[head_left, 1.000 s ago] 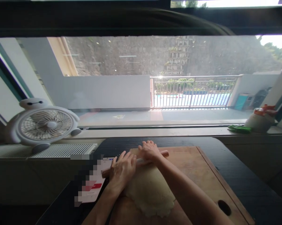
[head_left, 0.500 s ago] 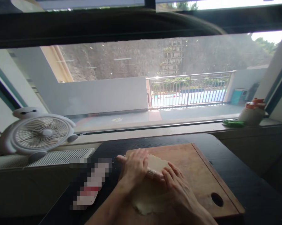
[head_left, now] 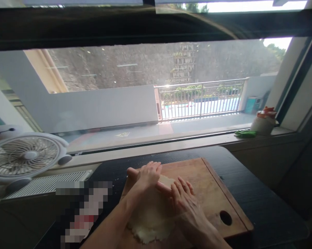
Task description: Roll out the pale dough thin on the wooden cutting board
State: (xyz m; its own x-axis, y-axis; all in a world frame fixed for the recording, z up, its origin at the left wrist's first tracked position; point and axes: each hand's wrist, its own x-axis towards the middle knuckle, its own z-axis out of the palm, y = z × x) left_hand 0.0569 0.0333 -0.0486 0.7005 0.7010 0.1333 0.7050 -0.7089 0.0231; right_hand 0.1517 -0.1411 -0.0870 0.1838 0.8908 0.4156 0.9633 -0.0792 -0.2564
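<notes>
A wooden rolling pin (head_left: 163,187) lies slantwise across a thin, pale sheet of dough (head_left: 149,218) with a ragged near edge. My left hand (head_left: 149,174) rests over the pin towards its left end, fingers bent across the top. Farther right, my right hand (head_left: 183,193) presses on the pin with its fingers reaching over it. A strip of dough shows beyond the pin, between the hands. Beneath the dough is a wooden cutting board (head_left: 210,186) with a round hole near its right corner. My forearms cover parts of the dough, and my hands hide much of the pin.
The board lies on a black table (head_left: 246,176). To its left is a blurred-out flat item (head_left: 90,211). A white fan (head_left: 28,155) stands at the far left. On the windowsill are a pale container with an orange top (head_left: 263,121) and a green cloth-like item (head_left: 245,134).
My hands and the rolling pin have moved forward over the dough, so more dough shows on the near side. The camera view has turned slightly to the right.
</notes>
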